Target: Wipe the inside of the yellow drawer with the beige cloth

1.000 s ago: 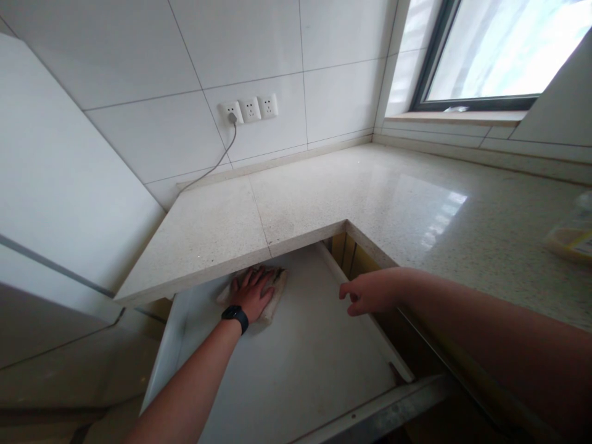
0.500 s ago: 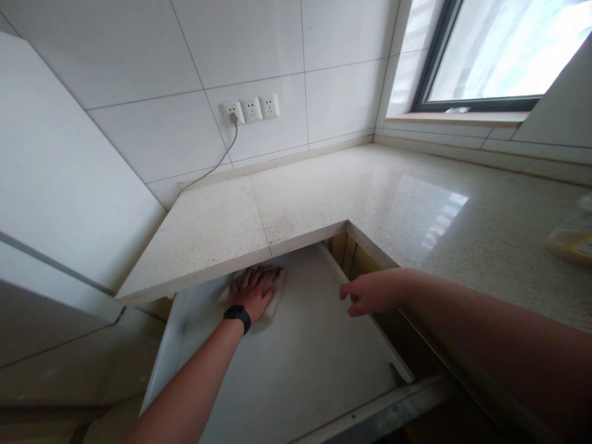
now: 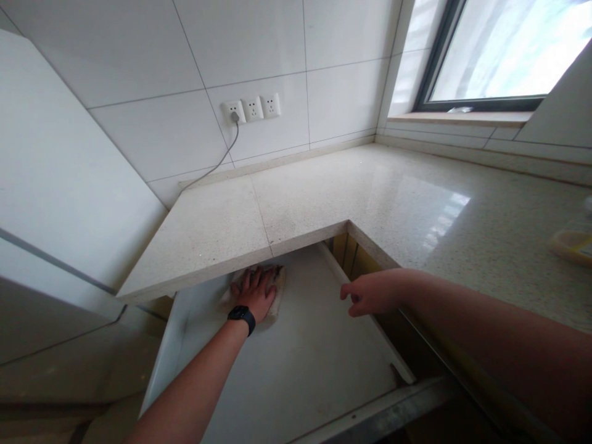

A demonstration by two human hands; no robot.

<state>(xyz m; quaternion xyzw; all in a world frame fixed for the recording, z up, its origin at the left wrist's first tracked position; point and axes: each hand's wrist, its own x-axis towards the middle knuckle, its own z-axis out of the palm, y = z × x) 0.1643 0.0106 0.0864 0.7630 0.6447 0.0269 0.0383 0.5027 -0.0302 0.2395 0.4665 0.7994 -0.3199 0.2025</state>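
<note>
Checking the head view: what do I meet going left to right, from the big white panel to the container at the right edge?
White panel, left hand spread on a cloth in the open drawer, right hand by the drawer's right side, partly cut-off container.

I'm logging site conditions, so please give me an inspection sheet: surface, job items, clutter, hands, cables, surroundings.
Surface: speckled countertop, glossy; open drawer below.
Job items: crumpled cloth on the drawer floor.
Clutter: yellow-marked item at the countertop's right, cut off by the frame.
Hands: left hand flat on the cloth; right hand by the drawer's right wall, fingers curled, contact unclear.
Cables: grey cord, plugged into the leftmost socket.
Surroundings: tiled wall; window.
</note>
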